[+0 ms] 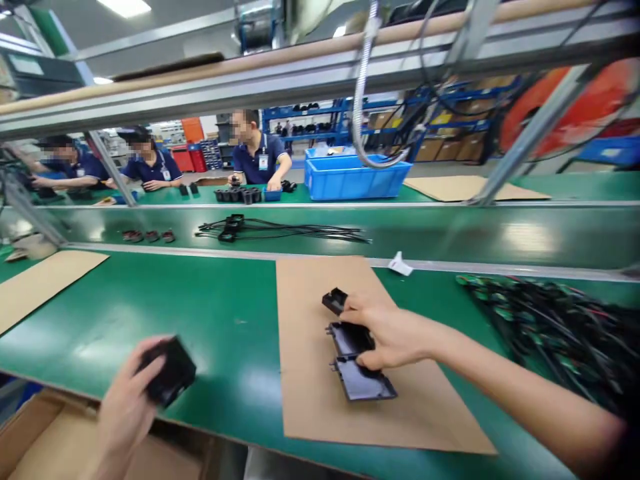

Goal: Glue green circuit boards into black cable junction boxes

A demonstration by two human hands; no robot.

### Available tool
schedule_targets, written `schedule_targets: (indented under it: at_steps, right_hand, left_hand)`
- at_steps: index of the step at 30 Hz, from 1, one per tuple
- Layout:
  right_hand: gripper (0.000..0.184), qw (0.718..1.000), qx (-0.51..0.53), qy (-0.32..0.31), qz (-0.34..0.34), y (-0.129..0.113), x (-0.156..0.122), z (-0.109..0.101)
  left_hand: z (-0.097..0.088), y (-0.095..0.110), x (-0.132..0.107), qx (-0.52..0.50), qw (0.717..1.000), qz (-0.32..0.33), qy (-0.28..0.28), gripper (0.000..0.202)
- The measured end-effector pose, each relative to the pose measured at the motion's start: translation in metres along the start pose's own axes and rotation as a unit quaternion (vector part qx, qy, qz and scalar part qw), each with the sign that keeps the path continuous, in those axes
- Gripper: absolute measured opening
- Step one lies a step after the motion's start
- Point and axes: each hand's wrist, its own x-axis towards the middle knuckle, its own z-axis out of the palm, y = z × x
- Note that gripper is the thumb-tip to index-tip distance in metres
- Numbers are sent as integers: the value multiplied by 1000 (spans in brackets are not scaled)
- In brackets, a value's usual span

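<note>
My left hand (125, 407) is closed around a small black plastic housing (167, 370) at the near edge of the green bench, above an open cardboard box (45, 447). My right hand (395, 333) grips a stack of flat black plastic covers (357, 363), its fingers curled over the top of them. The lowest cover rests on a brown cardboard sheet (325, 413) lying on the bench.
A tangle of black wire harnesses with green parts (555, 333) lies at the right. A green conveyor (450, 233) carries black cables (280, 230). Beyond it stand a blue bin (350, 177) and three seated people (257, 157). Another cardboard sheet (40, 283) lies left.
</note>
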Motion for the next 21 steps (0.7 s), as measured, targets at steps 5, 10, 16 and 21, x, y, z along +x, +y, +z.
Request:
schedule_targets:
  at_steps: [5, 10, 16, 21]
  right_hand:
    - [56, 999, 21, 33, 27, 23, -25, 48]
    - [73, 996, 2, 72, 46, 22, -44, 65]
    - [58, 985, 37, 164, 47, 35, -25, 54]
    - [21, 981, 21, 178, 68, 56, 5, 57]
  left_hand:
    - [210, 30, 32, -116, 967, -64, -216, 26]
    - [334, 18, 41, -132, 949, -94, -270, 27]
    - [360, 13, 45, -136, 933, -169, -286, 32]
    - [342, 16, 50, -144, 904, -235, -326, 32]
